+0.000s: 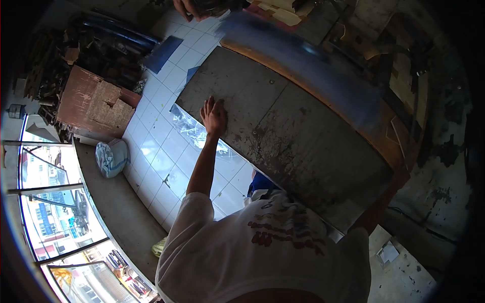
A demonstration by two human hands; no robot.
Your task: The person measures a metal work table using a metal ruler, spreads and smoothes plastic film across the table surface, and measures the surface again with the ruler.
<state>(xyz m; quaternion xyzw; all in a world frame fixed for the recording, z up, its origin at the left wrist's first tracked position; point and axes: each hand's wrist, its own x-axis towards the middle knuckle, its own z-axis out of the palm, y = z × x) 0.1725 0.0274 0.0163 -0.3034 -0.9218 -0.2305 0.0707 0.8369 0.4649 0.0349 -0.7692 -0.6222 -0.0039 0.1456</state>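
Dark board (308, 136) lies across my front. Left hand (214, 118) presses flat near its left end, fingers slightly spread, presumably for steadying. Right hand (400, 179) is at its right end; too dim to tell finger state.

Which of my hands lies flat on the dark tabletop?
Your left hand, near one end of the tabletop; your right hand is at the other.

No legible text or numbers.
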